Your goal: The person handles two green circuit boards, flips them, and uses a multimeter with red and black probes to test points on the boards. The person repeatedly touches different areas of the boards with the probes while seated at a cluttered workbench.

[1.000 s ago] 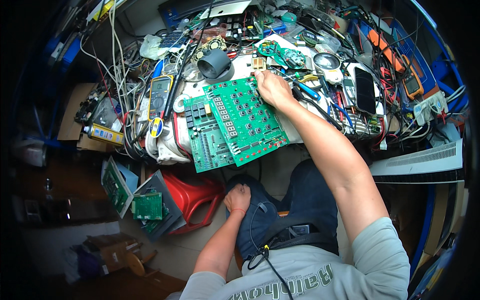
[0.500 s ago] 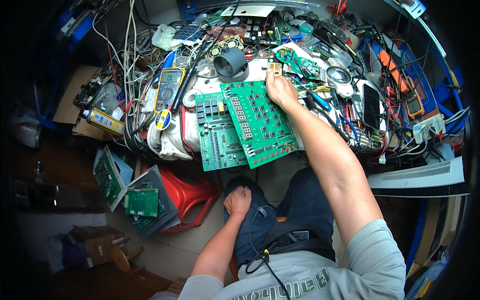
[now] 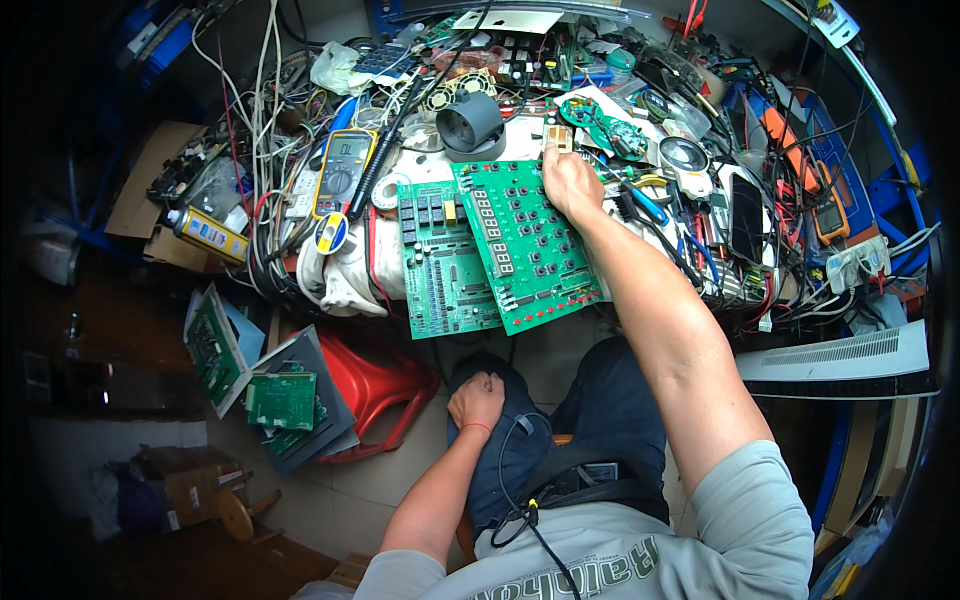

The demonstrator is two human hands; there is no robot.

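My right hand [image 3: 573, 188] is closed at the upper right corner of a green circuit board [image 3: 545, 235] with a column of digit displays, many small black buttons and a row of red lights. Its fingertips are partly hidden. A second green circuit board [image 3: 440, 285], carrying black relays and chips, lies partly under the first one's left side. Both boards stick out over the bench's front edge. My left hand [image 3: 476, 400] rests curled on my left thigh; what its fingers hold, if anything, is hidden. Just beyond the boards stands a grey plastic cylinder [image 3: 470, 125].
A yellow multimeter [image 3: 345, 165] and a solder reel [image 3: 386, 192] sit left of the boards. Tools, including blue-handled pliers [image 3: 645, 205], and cables crowd the right. More circuit boards [image 3: 282, 400] lean on a red stool [image 3: 385, 395] at lower left.
The view has shifted slightly. My right hand stays at the board's corner, and my left hand rests on the thigh as before.
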